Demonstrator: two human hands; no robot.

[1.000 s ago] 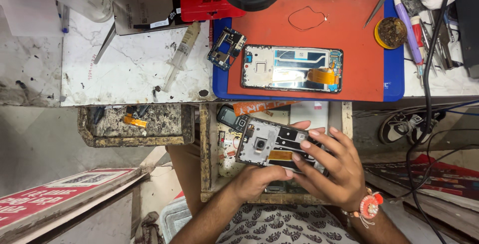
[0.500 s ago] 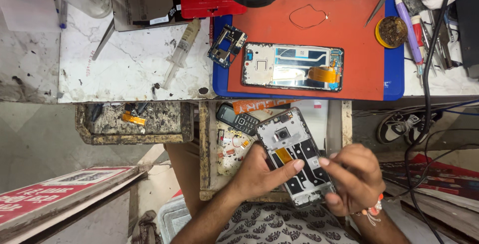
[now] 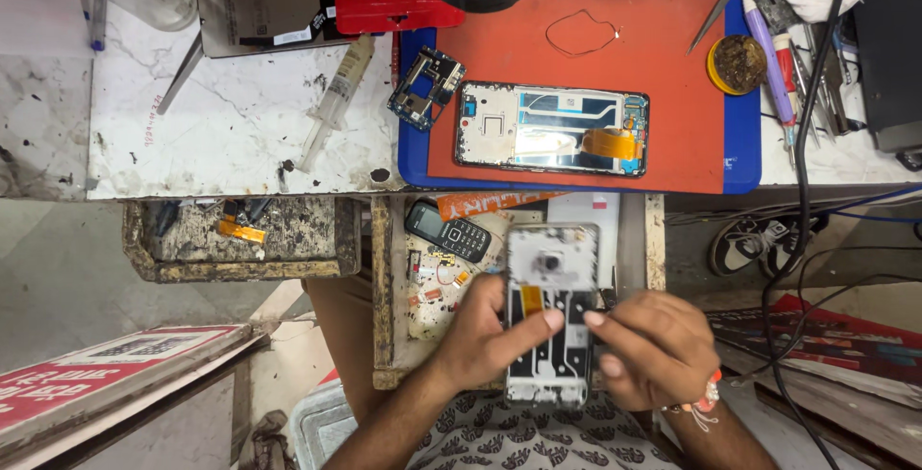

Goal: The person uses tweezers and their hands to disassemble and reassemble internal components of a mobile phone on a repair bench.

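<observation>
We hold an opened phone body [image 3: 547, 321] upright between both hands, above the open drawer [image 3: 382, 288] under the desk [image 3: 230, 124]. Our left hand [image 3: 485, 336] is clenched on its left edge, the index fingertip pressing near a small orange flex strip [image 3: 530, 299] on the inner frame. Our right hand [image 3: 653, 345] closes on the right edge, thumb and forefinger pinched at the middle of the board — whether they grasp a tiny part there, we cannot tell.

The step in hand looks like working at a connector or ribbon inside the phone body. We judge the next move calls for a steady left hold while the right fingertips act with light, exact pressure, since the strip looks thin and easy to crease.

On the desk lie a second phone frame [image 3: 552, 129] on the red mat [image 3: 672, 67], a loose circuit board [image 3: 425, 86] and a syringe [image 3: 336, 100] — all well apart from our hands. A small keypad phone [image 3: 448, 230] rests in the drawer.
</observation>
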